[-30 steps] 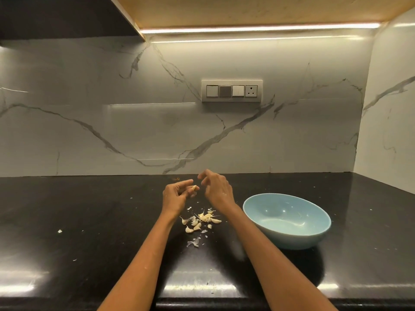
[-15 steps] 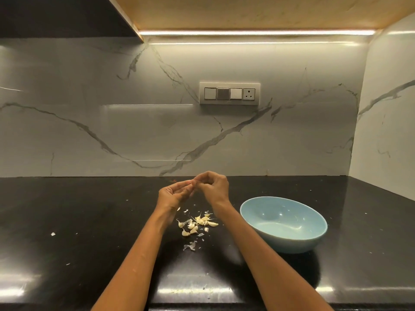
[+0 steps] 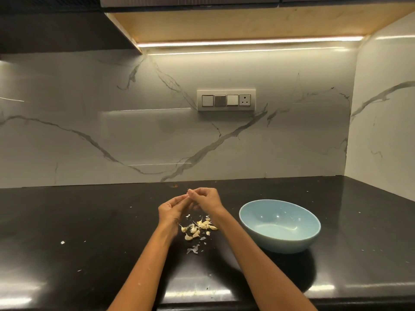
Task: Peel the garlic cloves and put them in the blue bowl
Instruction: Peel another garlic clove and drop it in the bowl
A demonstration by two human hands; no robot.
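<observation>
Several pale garlic cloves (image 3: pixel 198 227) lie in a small heap on the black counter (image 3: pixel 89 232), with papery skin scraps (image 3: pixel 193 249) just in front of them. My left hand (image 3: pixel 171 211) and my right hand (image 3: pixel 205 198) meet fingertip to fingertip above the heap, fingers curled, pinching one small garlic clove that is almost wholly hidden between them. The blue bowl (image 3: pixel 258 236) stands to the right of the heap, close to my right forearm. Its inside looks bare apart from reflections.
A marble backsplash rises behind the counter, with a switch and socket plate (image 3: pixel 226 100). A marble side wall (image 3: pixel 381 131) closes the right end. Small white skin flecks (image 3: pixel 62 242) dot the counter on the left. The counter's front edge runs along the bottom.
My hands, slightly apart a second ago with a clove showing at the left fingertips, have closed together on it. The view has tilted upward a little.
</observation>
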